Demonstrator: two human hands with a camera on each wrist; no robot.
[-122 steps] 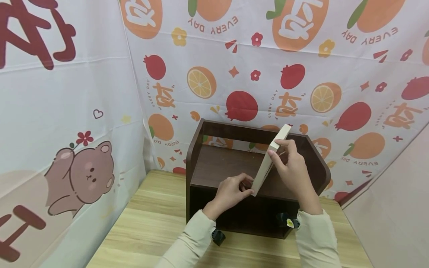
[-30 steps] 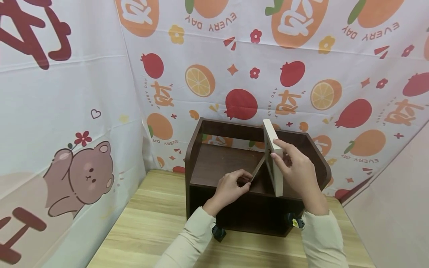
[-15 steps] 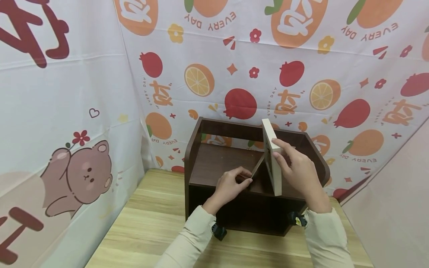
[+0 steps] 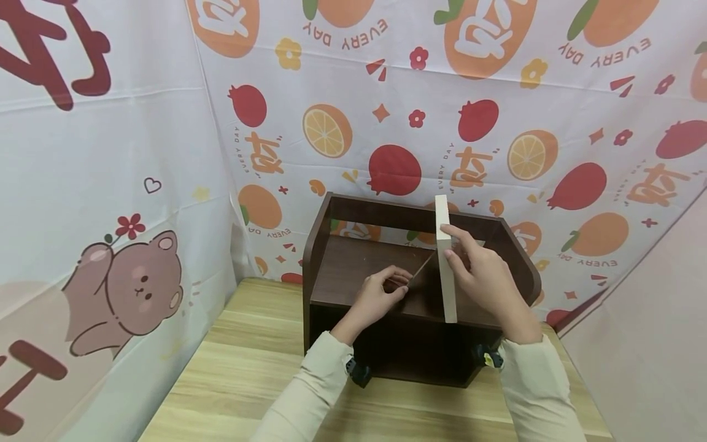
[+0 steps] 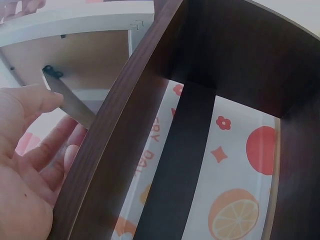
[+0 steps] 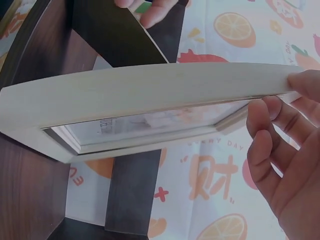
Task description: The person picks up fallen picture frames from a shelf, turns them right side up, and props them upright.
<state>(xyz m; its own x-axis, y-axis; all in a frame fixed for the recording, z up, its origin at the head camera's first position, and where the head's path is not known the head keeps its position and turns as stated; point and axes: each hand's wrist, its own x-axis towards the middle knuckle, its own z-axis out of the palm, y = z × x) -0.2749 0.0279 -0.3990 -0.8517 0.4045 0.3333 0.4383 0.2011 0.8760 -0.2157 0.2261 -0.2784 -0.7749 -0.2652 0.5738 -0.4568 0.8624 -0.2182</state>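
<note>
Left hand [image 4: 380,299]: thumb and fingers pinching the free end of the support leg [image 5: 75,107]. Right hand [image 4: 486,279]: gripping the rim of the picture frame [image 4: 448,279], just to its left. Frame is between the hands, on edge, roughly upright over the shelf unit [image 4: 348,267], backing toward the left hand, picture side toward the right. Can't tell if its bottom edge touches the deck below the hands.

Risks, my read: leg hinge [image 5: 52,71] could strain or pop if the left hand levers the leg too far out. Right hand has only one end of the rim, so a slip there could let the frame twist or drop. Bottom edge sits close to the shelf front, near side of the right hand; a nudge toward the person could tip it off onto the table [image 4: 248,344].

Count: 1 frame, 1 leg, 1 hinge seen, 1 shelf unit, 1 table, 2 hands, 2 wrist cameras [image 4: 359,372].
</note>
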